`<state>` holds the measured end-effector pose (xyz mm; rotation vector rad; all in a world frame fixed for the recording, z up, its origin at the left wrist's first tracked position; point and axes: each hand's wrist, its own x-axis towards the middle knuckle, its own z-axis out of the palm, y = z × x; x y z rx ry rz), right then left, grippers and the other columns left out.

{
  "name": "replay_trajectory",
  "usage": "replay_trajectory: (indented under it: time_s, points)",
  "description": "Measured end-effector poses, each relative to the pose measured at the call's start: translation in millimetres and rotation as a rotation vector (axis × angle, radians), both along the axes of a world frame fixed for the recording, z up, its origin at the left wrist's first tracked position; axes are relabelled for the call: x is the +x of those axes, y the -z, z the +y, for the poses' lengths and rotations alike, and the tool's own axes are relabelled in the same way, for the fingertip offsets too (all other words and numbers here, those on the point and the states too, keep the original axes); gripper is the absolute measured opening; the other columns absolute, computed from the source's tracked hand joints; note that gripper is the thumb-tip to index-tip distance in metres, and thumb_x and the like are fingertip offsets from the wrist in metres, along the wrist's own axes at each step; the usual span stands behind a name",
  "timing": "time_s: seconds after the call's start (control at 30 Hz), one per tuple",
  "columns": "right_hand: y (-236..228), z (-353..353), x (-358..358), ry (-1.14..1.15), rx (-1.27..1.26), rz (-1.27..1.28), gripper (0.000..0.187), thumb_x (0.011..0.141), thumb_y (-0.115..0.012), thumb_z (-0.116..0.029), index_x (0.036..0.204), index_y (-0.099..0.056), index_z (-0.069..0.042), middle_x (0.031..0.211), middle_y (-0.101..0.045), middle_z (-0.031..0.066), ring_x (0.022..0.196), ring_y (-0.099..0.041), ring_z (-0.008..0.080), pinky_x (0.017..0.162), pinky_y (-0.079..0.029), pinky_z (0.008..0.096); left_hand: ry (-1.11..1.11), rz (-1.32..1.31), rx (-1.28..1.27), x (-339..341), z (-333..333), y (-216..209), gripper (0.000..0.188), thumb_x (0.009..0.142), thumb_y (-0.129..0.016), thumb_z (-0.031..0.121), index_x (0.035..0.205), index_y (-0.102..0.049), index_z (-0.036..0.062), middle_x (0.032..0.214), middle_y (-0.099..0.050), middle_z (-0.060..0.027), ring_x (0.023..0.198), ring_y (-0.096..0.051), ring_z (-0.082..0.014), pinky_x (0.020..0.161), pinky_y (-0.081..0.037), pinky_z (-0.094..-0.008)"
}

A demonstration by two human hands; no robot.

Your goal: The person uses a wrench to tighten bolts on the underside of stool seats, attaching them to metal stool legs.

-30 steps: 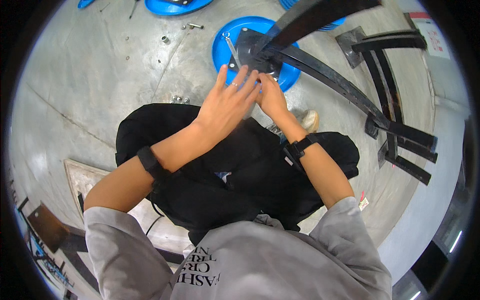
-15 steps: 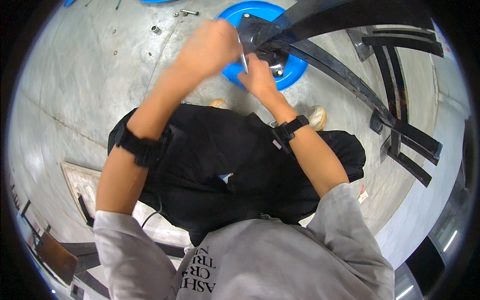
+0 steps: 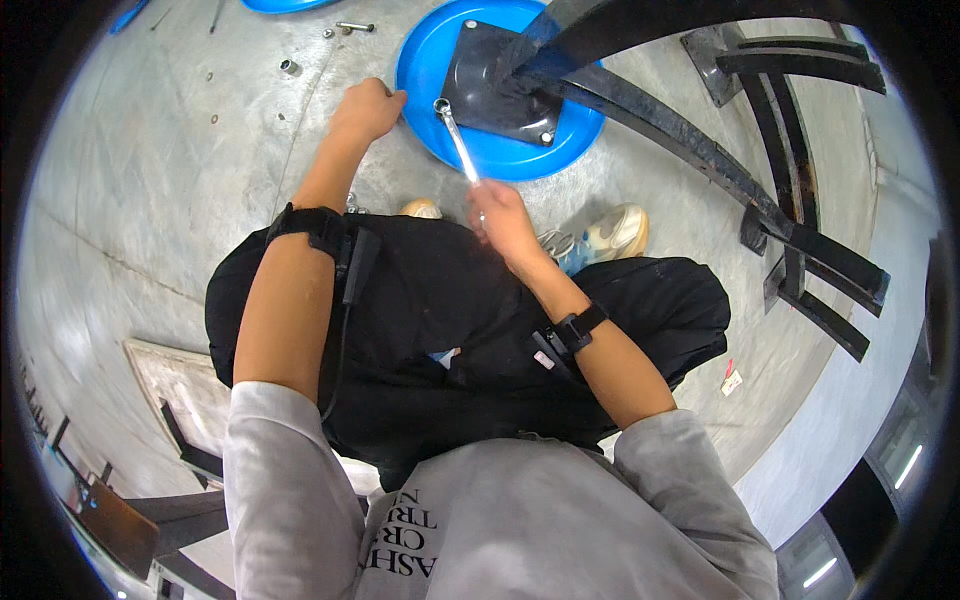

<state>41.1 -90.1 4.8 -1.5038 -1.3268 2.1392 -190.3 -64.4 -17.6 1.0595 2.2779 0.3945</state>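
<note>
My right hand (image 3: 503,218) is closed around the lower end of a silver wrench (image 3: 462,150). The wrench's ring end sits over a bolt at the near left corner of a black metal plate (image 3: 487,72). That plate lies on the underside of a blue round seat (image 3: 420,120), and other bolt heads show at its corners. Left of the seat, my left hand (image 3: 368,108) is curled, with a fingertip or thumb at the blue rim. Its remaining fingers are mostly hidden.
Curved black metal beams (image 3: 680,150) rise from the plate toward the right, joining more black framework (image 3: 795,170). A socket (image 3: 290,67) and a bolt (image 3: 355,27) lie on the concrete floor with washers. Another blue rim (image 3: 285,4) shows at the top. My shoe (image 3: 615,235) stands near the seat.
My left hand has moved off the wrench area, left and down to the seat's rim. My right hand has come nearer to me, and the wrench has swung with its handle toward me.
</note>
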Motion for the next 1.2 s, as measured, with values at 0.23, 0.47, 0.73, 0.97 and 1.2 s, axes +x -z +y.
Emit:
replay_trajectory:
  time_s: [0.23,0.47,0.73,0.97,1.2]
  points:
    - [-3.0,-18.2,-10.3,0.052,-0.224,0.003,0.029,0.09,-0.035,-0.028,0.072,-0.045,-0.007,0.052,-0.047,0.0034,0.042,-0.043,0.0115,0.04,-0.036,0.024,0.01,-0.03,-0.074,-0.1,-0.3,19.6,0.043,0.079,-0.05,0.037,0.083,-0.062,-0.0038,0.084,-0.06,-0.0246,0.085,-0.058,-0.0358,0.078,-0.044,-0.0392]
    - [-3.6,-14.6,-16.6,0.072,-0.232,0.009,0.031,0.09,-0.034,-0.029,0.071,-0.044,-0.007,0.051,-0.046,0.0031,0.041,-0.042,0.0116,0.039,-0.035,0.0243,0.057,-0.026,-0.068,3.0,3.9,19.9,0.042,0.081,-0.05,0.036,0.083,-0.062,-0.0039,0.083,-0.06,-0.0252,0.085,-0.058,-0.0364,0.077,-0.044,-0.0401]
    - [-8.2,22.5,6.9,-0.07,-0.393,0.026,0.027,0.088,-0.042,-0.03,0.074,-0.044,-0.007,0.051,-0.038,-0.0014,0.041,-0.032,0.0081,0.038,-0.023,0.0223,0.095,0.077,-0.092,4.5,1.8,23.5,0.041,0.083,-0.047,0.035,0.085,-0.06,-0.0036,0.087,-0.059,-0.0248,0.088,-0.057,-0.037,0.078,-0.043,-0.043]
    - [-18.2,79.7,21.3,-0.362,-0.09,-0.281,0.037,0.083,-0.051,-0.037,0.06,-0.047,-0.008,0.048,-0.035,-0.0049,0.04,-0.027,0.004,0.036,-0.019,0.0206,0.093,0.078,-0.093,6.0,0.3,24.1,0.041,0.085,-0.044,0.034,0.088,-0.059,-0.0034,0.088,-0.058,-0.0262,0.088,-0.056,-0.0386,0.078,-0.043,-0.0435]
    - [-13.3,121.1,29.3,-0.519,0.08,-0.324,0.036,0.081,-0.056,-0.036,0.063,-0.053,-0.005,0.049,-0.038,-0.0042,0.039,-0.029,0.0032,0.036,-0.019,0.019,0.103,0.068,-0.043,5.5,-1.1,26.5,0.042,0.085,-0.043,0.034,0.084,-0.06,-0.0043,0.088,-0.058,-0.0272,0.088,-0.056,-0.039,0.078,-0.043,-0.0437]
